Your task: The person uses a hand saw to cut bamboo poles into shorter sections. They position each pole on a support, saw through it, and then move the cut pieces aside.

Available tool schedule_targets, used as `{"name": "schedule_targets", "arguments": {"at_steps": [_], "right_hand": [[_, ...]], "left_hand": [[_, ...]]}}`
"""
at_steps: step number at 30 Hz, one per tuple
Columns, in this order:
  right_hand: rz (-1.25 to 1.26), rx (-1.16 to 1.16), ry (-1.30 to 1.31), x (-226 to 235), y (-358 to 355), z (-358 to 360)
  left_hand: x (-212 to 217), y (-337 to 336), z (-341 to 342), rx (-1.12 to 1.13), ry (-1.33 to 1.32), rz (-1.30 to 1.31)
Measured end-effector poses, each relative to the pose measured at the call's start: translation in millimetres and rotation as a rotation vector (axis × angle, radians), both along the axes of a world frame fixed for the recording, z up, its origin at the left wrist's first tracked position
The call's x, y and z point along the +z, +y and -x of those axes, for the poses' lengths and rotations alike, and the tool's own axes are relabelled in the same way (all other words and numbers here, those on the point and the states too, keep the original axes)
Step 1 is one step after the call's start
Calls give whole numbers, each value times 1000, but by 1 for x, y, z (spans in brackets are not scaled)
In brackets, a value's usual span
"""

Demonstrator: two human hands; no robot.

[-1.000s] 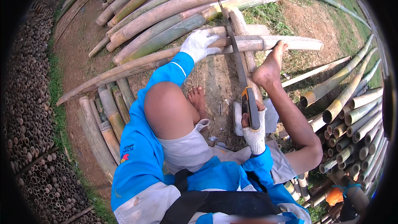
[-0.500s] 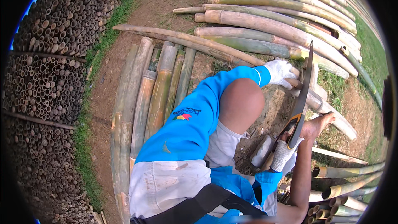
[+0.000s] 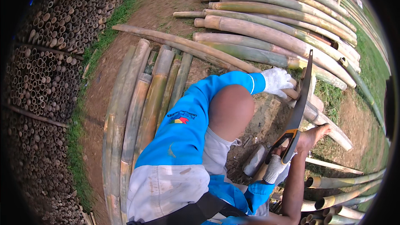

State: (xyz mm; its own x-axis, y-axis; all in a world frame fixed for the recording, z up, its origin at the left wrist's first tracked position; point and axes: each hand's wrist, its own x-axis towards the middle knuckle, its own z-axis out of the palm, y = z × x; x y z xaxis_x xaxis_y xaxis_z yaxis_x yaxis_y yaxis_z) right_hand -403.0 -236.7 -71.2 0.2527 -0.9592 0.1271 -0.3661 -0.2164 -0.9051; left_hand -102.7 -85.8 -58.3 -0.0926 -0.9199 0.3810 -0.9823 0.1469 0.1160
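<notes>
My left hand (image 3: 277,81), in a white knit glove, is closed over a slim bamboo pole (image 3: 233,61) that slants in from the far left. My right hand (image 3: 275,169), gloved as well, grips the black and orange handle of a hand saw (image 3: 303,93). The saw's long dark blade points away from me and crosses the pole just right of my left hand. Whether its teeth are in the bamboo cannot be seen. My bare foot (image 3: 313,138) rests against a pale bamboo piece (image 3: 329,129) beyond the blade.
Thick bamboo poles (image 3: 266,29) lie side by side at the far right. More poles (image 3: 156,100) lie left of my bent knee (image 3: 231,109). A tall stack of cut bamboo (image 3: 46,87) fills the left. Hollow bamboo ends (image 3: 321,203) lie at the lower right.
The whole view has shifted slightly, so things sit a little lower and further left. My left hand keeps its hold on the pole, and the saw stays across it in my right hand.
</notes>
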Motion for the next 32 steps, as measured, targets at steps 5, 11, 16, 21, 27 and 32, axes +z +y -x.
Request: {"name": "schedule_targets", "arguments": {"at_steps": [5,11,16,21,27,32], "right_hand": [[-30,-3,-213,0,6,4],[393,32,212,-14,5,8],[66,265,35,-12,128,56],[99,300,-115,17,187,60],[37,297,-80,35,193,59],[37,282,-172,21,203,69]], "left_hand": [[-9,1,9,-86,-61,83],[-17,8,21,-50,-196,-33],[-19,16,25,-103,-94,-49],[-22,44,36,-46,-76,-280],[-3,56,17,-11,116,-49],[17,82,-14,278,54,-99]]}}
